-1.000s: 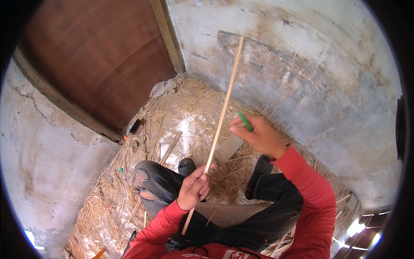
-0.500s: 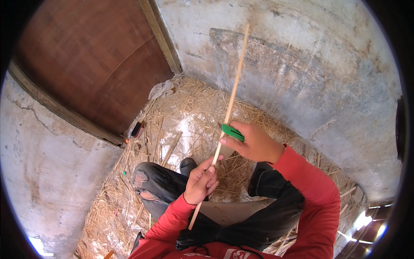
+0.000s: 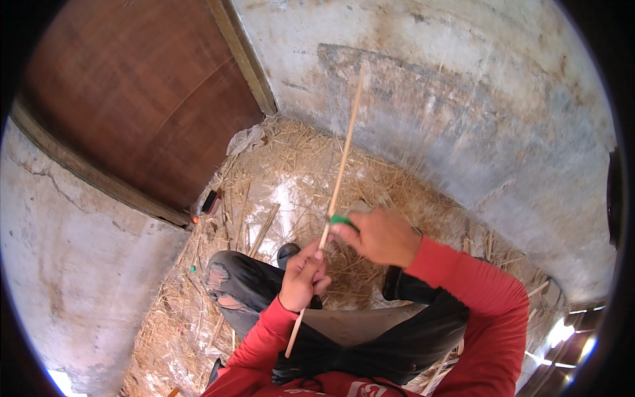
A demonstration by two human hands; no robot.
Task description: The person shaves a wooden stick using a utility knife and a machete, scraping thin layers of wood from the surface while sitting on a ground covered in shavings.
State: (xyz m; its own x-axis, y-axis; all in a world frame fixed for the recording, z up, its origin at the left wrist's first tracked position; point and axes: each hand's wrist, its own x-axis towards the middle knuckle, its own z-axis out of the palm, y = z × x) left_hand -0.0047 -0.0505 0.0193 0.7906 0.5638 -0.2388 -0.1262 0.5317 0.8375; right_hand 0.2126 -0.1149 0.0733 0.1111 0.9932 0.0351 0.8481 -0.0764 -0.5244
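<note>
A long, thin pale wooden stick (image 3: 346, 149) slants up and away from my lap, its far tip in front of the wall. My left hand (image 3: 303, 276) is closed round its lower part, and the near end pokes out below the fist. Just above that grip, my right hand (image 3: 383, 235) holds a green utility knife (image 3: 340, 220) against the stick. Fingers and motion blur hide most of the knife, and its blade cannot be made out.
Straw and wood shavings (image 3: 264, 155) litter the floor around my crossed legs. Loose sticks (image 3: 264, 229) and a small dark object (image 3: 210, 201) lie to the left, near a brown door (image 3: 145, 99). A stained plaster wall (image 3: 450, 112) stands ahead.
My right hand has slid the knife down the stick toward my left hand. The stick's far end has dropped lower and shifted left.
</note>
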